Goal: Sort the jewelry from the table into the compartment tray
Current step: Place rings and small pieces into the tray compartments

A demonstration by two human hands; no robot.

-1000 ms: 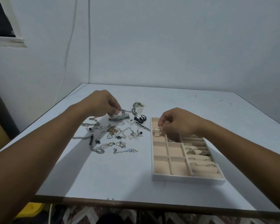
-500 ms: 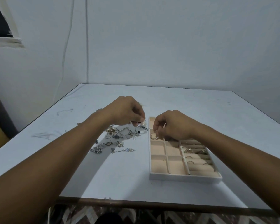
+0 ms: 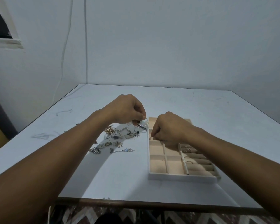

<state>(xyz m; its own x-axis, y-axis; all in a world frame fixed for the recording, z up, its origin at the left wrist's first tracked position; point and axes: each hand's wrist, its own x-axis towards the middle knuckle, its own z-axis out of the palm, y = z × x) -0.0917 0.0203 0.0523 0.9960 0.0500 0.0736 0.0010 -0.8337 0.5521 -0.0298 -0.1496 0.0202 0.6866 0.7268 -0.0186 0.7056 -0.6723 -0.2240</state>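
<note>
A beige compartment tray [image 3: 181, 176] lies on the white table right of centre, with rings [image 3: 187, 149] in its right-hand slots. A heap of chains, bracelets and earrings [image 3: 118, 139] lies left of the tray. My left hand [image 3: 128, 110] is raised just left of the tray's far corner, fingers pinched on a silver chain piece [image 3: 144, 122] that dangles below them. My right hand [image 3: 168, 128] is curled over the tray's upper left compartments, fingertips pinched on something small that I cannot make out.
The white table [image 3: 200, 107] stands in a room corner with walls behind and at both sides. Its dark front edge [image 3: 136, 202] runs close to me. A cable [image 3: 86, 46] hangs down the back wall. A patterned floor shows below the table.
My left hand lifted a silver piece from the far side of the heap and carried it right, up to the tray's corner. My right hand stayed over the upper left compartments.
</note>
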